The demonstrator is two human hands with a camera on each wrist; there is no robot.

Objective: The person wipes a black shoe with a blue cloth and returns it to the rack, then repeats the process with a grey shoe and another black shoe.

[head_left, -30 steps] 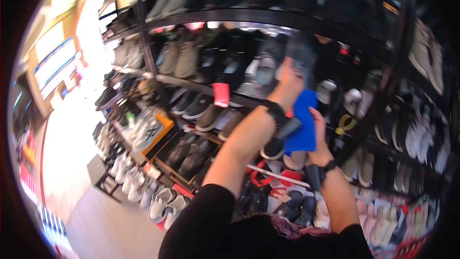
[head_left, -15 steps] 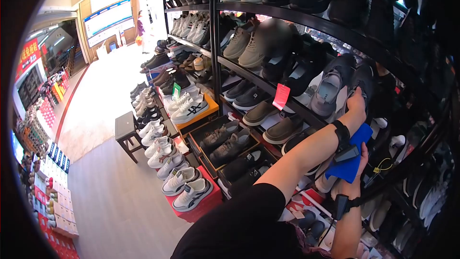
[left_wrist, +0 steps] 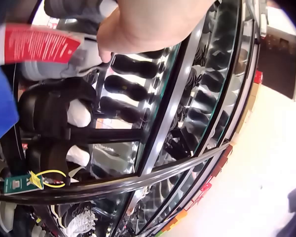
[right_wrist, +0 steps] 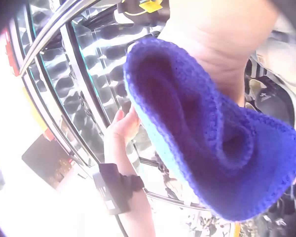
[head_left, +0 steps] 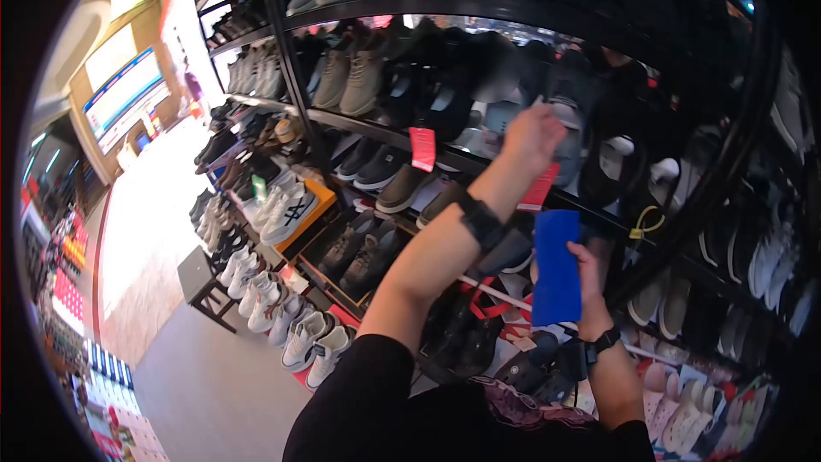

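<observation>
A grey shoe (head_left: 571, 90) stands on the middle shelf, and the left hand (head_left: 532, 139) is at its near side. In the left wrist view the left hand (left_wrist: 150, 24) has a fingertip at the end of a grey shoe (left_wrist: 64, 64); the other fingers are hidden. The right hand (head_left: 590, 291) holds a blue cloth (head_left: 556, 269) below the shelf, thumb along its edge. In the right wrist view the blue cloth (right_wrist: 187, 123) bulges in folds over the right hand (right_wrist: 217, 44), whose fingers it mostly covers.
Black racks full of shoes surround the hands. A red tag (head_left: 539, 188) hangs beside the left forearm, another red tag (head_left: 422, 149) farther left. A yellow loop (head_left: 647, 222) hangs at the right. A dark stool (head_left: 203, 284) stands on the floor at lower left.
The head view has swung back toward the right. The blue cloth and right hand have moved down, away from the left hand. The cloth hangs straighter, and a red tag shows beside the left forearm.
</observation>
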